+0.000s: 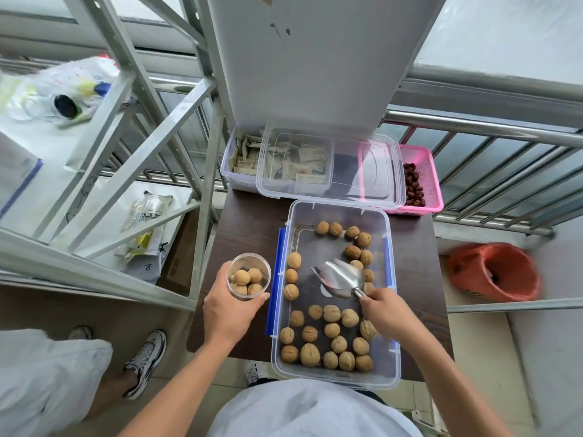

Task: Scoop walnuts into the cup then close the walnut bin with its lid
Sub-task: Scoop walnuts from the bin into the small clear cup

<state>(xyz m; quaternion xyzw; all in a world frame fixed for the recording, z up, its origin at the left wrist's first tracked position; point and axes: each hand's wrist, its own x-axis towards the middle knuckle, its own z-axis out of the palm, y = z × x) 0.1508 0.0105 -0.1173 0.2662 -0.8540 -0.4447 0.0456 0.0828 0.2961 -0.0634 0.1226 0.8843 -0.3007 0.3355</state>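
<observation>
A clear walnut bin with blue side clips sits open on the dark table, with several loose walnuts on its floor. My left hand grips a clear plastic cup just left of the bin; several walnuts lie inside it. My right hand holds the handle of a metal scoop, which hangs over the bin's middle with its mouth empty. The bin's clear lid rests behind the bin, across two other containers.
Behind the bin stand a clear box of paper sachets and a pink basket of red dates. A metal shelf frame rises at the left, a railing at the back. An orange basket lies right. Another person's legs stand lower left.
</observation>
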